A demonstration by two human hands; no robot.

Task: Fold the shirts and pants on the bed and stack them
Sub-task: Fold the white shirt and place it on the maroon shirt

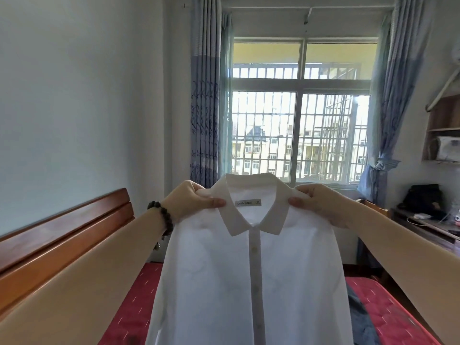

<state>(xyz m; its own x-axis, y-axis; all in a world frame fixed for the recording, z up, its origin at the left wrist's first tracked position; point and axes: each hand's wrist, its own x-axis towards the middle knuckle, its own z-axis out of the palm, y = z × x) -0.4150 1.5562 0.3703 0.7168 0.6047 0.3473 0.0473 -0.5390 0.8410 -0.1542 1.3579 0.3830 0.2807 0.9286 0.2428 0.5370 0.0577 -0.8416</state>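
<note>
A white buttoned shirt (251, 275) with a collar hangs upright in front of me, held up in the air over the bed (129, 317). My left hand (194, 202) pinches its left shoulder beside the collar. At the other shoulder my right hand (321, 205) pinches the cloth in the same way. The shirt's front faces me and its lower part runs out of the frame. A dark grey-blue garment (361, 317) lies on the bed at the lower right, partly hidden behind the shirt.
The bed has a red patterned cover and a wooden headboard (62, 240) along the left. A barred window (298, 135) with blue curtains is straight ahead. A wooden desk (423, 225) with a black bag and shelves stands at the right.
</note>
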